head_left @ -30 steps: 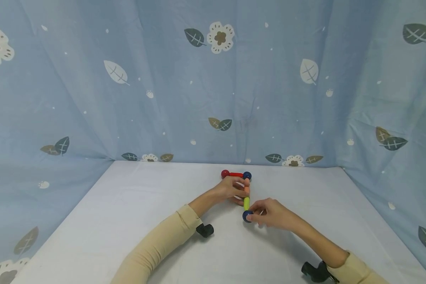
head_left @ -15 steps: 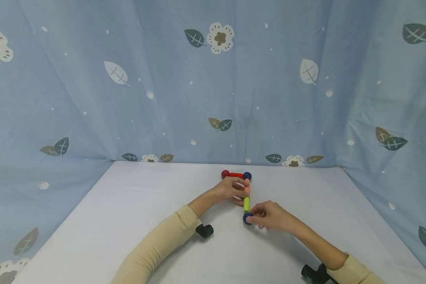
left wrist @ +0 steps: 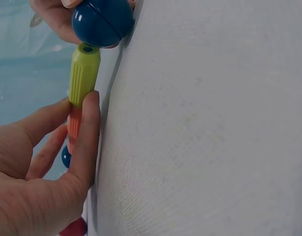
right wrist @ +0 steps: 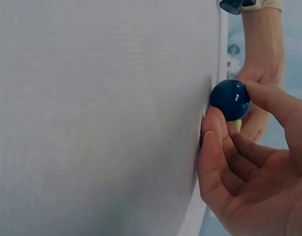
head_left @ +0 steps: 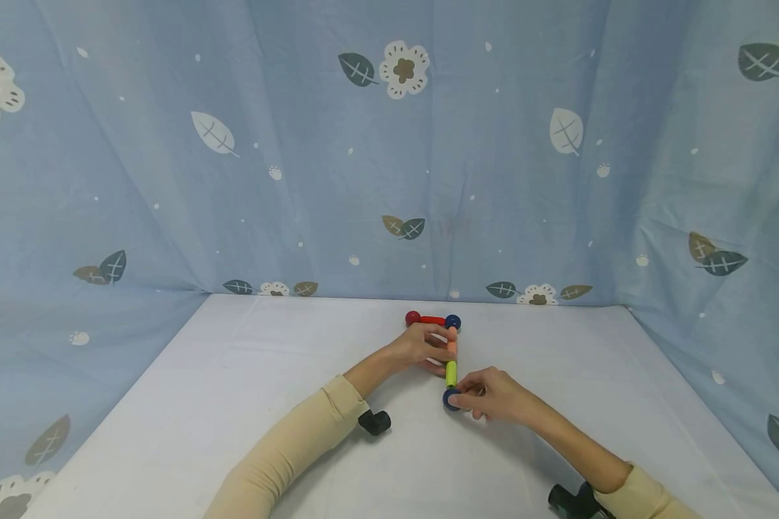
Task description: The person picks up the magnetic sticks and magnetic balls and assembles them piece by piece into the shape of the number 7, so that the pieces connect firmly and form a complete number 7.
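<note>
My left hand (head_left: 420, 347) pinches a magnetic building stick (left wrist: 82, 73), yellow-green at the near end and orange beyond. The fingers cover part of its orange length. My right hand (head_left: 496, 395) holds a glossy blue ball (right wrist: 230, 100) between thumb and fingers, right by the stick's yellow-green end; whether the two touch, I cannot tell. At the stick's far end sits another blue ball (head_left: 453, 322). From there a red stick (head_left: 432, 320) runs left to a red ball (head_left: 412, 318).
A white-covered table (head_left: 266, 360) lies under both hands. Behind it hangs a blue curtain (head_left: 311, 180) with leaves and flowers. Black wrist devices (head_left: 374, 422) sit by both sleeves, low over the cloth.
My right hand and the near blue ball have shifted slightly toward me since a second ago. The left hand and the far pieces stay nearly still.
</note>
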A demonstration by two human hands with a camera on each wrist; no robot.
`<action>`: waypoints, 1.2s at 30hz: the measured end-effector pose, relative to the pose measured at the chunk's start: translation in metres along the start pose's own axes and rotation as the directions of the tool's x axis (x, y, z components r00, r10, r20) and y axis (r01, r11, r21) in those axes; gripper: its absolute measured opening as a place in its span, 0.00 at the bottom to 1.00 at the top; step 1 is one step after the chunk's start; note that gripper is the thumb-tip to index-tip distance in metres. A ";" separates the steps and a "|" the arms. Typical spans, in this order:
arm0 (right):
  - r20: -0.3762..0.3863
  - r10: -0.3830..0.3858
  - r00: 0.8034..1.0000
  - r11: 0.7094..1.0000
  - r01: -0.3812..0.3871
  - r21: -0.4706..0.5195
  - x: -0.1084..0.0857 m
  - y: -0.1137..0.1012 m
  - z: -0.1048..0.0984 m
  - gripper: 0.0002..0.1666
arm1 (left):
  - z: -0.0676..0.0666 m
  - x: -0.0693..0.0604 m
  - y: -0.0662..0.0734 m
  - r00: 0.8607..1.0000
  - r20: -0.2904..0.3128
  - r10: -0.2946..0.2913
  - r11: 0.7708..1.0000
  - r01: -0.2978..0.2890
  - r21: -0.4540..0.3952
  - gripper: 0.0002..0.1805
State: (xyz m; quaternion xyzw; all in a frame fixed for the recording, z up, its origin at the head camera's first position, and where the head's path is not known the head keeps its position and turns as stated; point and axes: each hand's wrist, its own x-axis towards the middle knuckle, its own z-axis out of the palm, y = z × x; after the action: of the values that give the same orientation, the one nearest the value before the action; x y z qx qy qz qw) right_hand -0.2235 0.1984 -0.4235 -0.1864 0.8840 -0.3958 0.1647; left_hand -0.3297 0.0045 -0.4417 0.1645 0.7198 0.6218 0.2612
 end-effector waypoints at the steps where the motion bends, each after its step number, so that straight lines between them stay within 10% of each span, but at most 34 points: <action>1: -0.002 0.005 1.000 1.000 -0.005 0.002 0.000 0.000 0.000 0.22 | 0.000 0.000 0.000 1.000 0.001 0.001 1.000 -0.001 0.001 0.25; 36: -0.042 0.071 0.997 0.997 -0.069 0.034 0.003 0.003 0.002 0.21 | 0.001 -0.004 0.000 1.000 0.001 0.012 1.000 -0.012 -0.009 0.25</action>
State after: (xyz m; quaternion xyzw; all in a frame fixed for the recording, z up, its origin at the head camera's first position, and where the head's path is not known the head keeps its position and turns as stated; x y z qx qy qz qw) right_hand -0.2256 0.1973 -0.4277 -0.1440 0.8868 -0.4080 0.1623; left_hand -0.3255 0.0031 -0.4414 0.1679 0.7160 0.6264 0.2584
